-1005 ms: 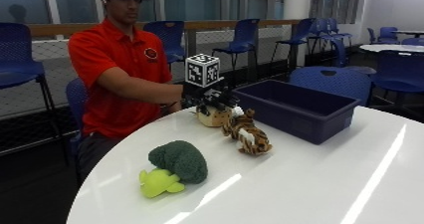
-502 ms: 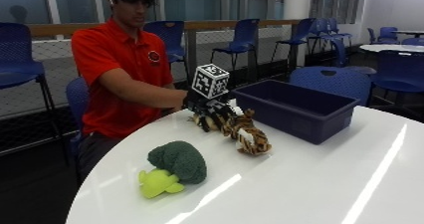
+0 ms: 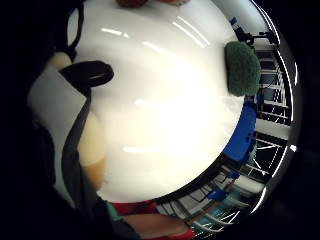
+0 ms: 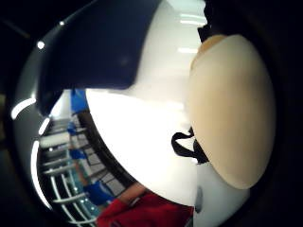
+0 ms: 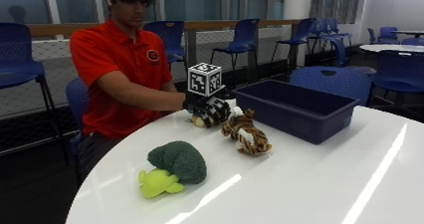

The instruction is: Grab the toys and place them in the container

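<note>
Two toys lie free; fingers [image 5: 213, 113] curled round cream toy [image 4: 232, 109] (thumb-side view only).

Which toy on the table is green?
The green plush broccoli toy at the near edge of the white round table. The striped orange plush tiger beside the dark blue plastic bin is orange, black and white.

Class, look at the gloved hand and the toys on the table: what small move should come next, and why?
Probably lift the cream toy toward the bin. The right hand seems to be holding it at the table, while the tiger and broccoli lie untouched.
</note>
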The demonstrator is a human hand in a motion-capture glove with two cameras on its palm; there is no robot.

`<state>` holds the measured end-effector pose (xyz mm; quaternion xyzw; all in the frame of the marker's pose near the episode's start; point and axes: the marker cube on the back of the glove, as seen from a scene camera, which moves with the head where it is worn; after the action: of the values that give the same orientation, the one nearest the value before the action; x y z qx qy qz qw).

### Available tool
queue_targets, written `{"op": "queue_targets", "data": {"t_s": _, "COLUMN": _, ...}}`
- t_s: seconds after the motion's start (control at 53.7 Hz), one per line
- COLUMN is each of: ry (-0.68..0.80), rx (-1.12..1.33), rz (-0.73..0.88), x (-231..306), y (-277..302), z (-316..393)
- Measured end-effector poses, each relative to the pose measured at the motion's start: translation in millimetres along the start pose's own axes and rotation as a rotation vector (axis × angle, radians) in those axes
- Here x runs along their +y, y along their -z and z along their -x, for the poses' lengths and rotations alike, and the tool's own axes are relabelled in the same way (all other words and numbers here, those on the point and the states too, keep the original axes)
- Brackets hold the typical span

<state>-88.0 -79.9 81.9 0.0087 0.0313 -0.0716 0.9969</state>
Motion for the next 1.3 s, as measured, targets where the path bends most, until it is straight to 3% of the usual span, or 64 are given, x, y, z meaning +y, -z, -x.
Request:
{"op": "queue_targets", "data": {"t_s": 0.335, "ry": -0.001, "rx": 0.027, "rz": 0.034, "x": -9, "y": 29, "z": -11}}
{"op": "queue_targets", "data": {"t_s": 0.689, "ry": -0.055, "rx": -0.017, "rz": -0.035, "x": -53, "y": 127, "z": -28}}
{"op": "queue_targets", "data": {"t_s": 0.986, "ry": 0.015, "rx": -0.022, "rz": -0.075, "x": -121, "y": 199, "z": 44}}
{"op": "queue_targets", "data": {"t_s": 1.303, "ry": 0.119, "rx": -0.065, "rz": -0.159, "x": -179, "y": 212, "z": 141}}
